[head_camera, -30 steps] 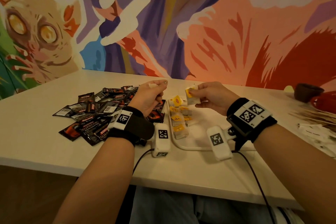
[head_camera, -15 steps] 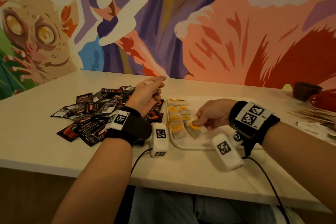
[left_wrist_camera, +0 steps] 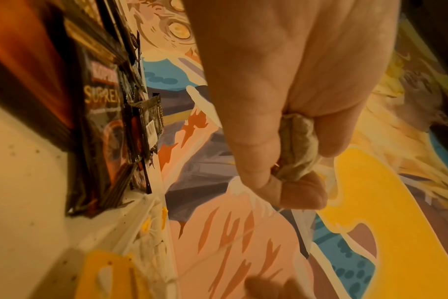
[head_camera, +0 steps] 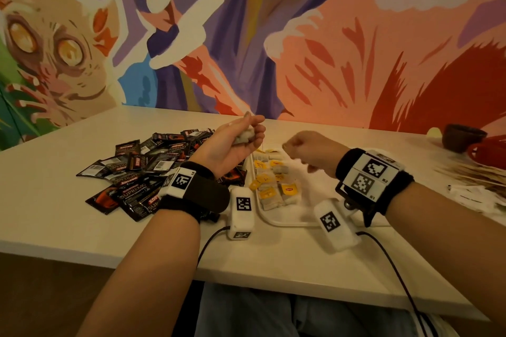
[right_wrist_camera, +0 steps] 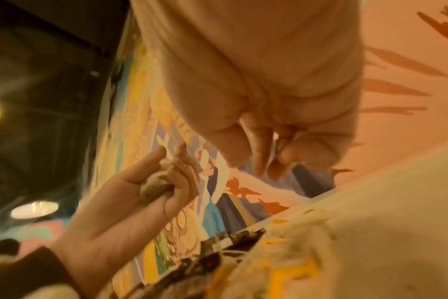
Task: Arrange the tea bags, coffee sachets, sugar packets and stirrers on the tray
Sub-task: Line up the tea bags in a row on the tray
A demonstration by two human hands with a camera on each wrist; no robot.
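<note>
My left hand [head_camera: 246,131] is raised palm-up over the tray's left edge, its fingers curled round a crumpled pale tea bag [head_camera: 243,137]. The left wrist view shows the tea bag [left_wrist_camera: 297,145] squeezed in my left hand [left_wrist_camera: 294,161], with a thin string trailing down. My right hand [head_camera: 298,149] hovers over the white tray [head_camera: 287,223], blurred, fingers curled with nothing seen in them; the right wrist view shows the same of my right hand [right_wrist_camera: 269,161]. Rows of tea bags with yellow tags [head_camera: 276,186] lie at the tray's left end. Dark coffee sachets [head_camera: 142,172] are heaped left of the tray.
Wooden stirrers [head_camera: 465,175] and white packets [head_camera: 476,197] lie at the far right of the table. Behind them stand a dark cup [head_camera: 462,137] and a red cup [head_camera: 490,150]. A painted wall runs along the table's far edge.
My right hand carried a tea bag down onto the tray, let it go and has risen back towards the left hand. My left hand has lifted slightly and turned palm-up.
</note>
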